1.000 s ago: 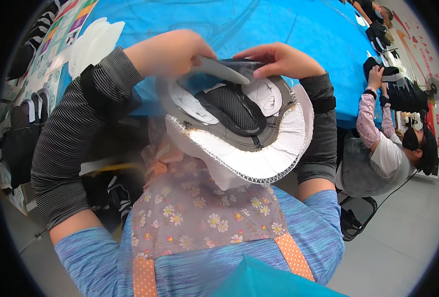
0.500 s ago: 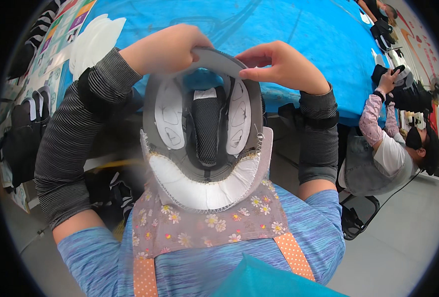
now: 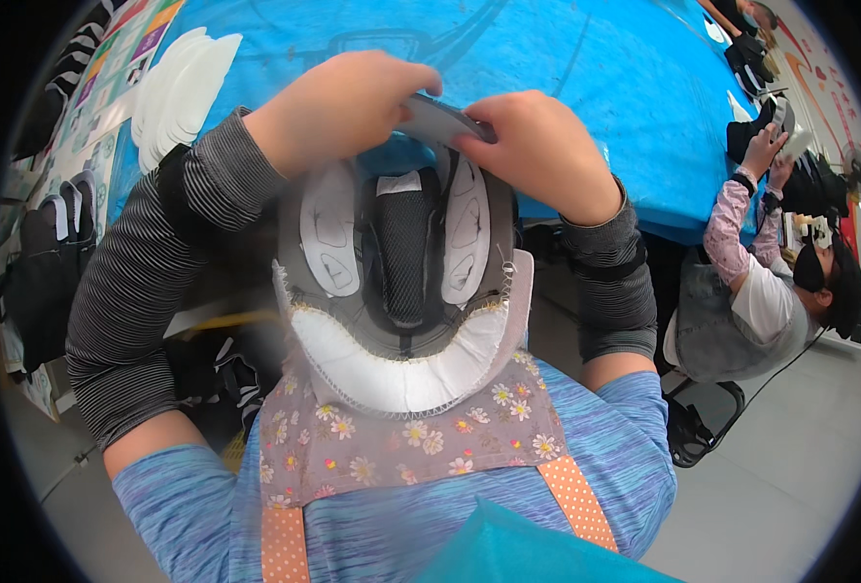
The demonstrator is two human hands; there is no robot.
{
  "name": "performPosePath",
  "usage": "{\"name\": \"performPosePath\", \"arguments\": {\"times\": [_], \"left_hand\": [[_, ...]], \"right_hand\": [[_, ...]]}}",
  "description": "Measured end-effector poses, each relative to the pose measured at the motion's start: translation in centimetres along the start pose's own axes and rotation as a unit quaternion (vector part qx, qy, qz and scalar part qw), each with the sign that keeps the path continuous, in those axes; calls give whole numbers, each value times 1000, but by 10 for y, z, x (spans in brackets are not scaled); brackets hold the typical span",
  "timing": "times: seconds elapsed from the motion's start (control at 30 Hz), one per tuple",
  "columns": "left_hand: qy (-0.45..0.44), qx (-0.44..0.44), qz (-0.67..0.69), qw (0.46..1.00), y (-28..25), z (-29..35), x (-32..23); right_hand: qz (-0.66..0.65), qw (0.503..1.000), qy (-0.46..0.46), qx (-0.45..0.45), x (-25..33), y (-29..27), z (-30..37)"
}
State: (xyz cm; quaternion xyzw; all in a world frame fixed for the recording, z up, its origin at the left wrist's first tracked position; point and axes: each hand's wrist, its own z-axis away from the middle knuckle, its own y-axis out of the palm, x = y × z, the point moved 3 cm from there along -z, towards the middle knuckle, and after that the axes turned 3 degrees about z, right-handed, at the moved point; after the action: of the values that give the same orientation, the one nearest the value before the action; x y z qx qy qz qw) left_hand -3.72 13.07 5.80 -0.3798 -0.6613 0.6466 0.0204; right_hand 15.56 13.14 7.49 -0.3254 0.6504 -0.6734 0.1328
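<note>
A grey padded lining point(image 3: 302, 248), rounded like a helmet lining, rests against my flowered apron point(image 3: 411, 452). Inside it are white side pads point(image 3: 328, 233) and a black mesh strip point(image 3: 403, 257). A white curved band point(image 3: 406, 387) with zigzag stitching runs along its near edge. At the far edge, my left hand point(image 3: 348, 107) pinches the grey rim point(image 3: 440, 121) from the left. My right hand point(image 3: 537, 151) grips the same rim a little to the right, thumb on its near side. The rim stands bent between the two hands.
A blue-covered table point(image 3: 567, 58) lies ahead. White flat pieces point(image 3: 180, 97) are stacked at the left, above black padded parts point(image 3: 47, 233). To the right sits a person point(image 3: 741, 311) handling dark pieces; another person's arm point(image 3: 722, 17) shows farther off.
My left hand has shifted right along the far rim, nearer my right hand. My right hand has turned inward and closed on the rim, which now bends more between them.
</note>
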Motion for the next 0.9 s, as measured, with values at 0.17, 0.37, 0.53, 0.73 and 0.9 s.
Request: {"name": "performPosePath", "arguments": {"times": [0.17,0.37,0.53,0.73,0.9], "left_hand": [[103,-49,-36,993,1,-3,9],[77,-27,9,997,1,-8,12],[56,-19,25,998,-2,-7,10],[-13,-38,64,997,-10,12,4],[-41,-109,-107,987,-22,44,-10]], "right_hand": [[-22,998,-42,45,-3,5,5],[-54,996,-59,29,-5,3,10],[0,999,-42,8,0,7,10],[-7,1000,-14,-11,0,7,11],[26,999,16,21,3,2,-1]]}}
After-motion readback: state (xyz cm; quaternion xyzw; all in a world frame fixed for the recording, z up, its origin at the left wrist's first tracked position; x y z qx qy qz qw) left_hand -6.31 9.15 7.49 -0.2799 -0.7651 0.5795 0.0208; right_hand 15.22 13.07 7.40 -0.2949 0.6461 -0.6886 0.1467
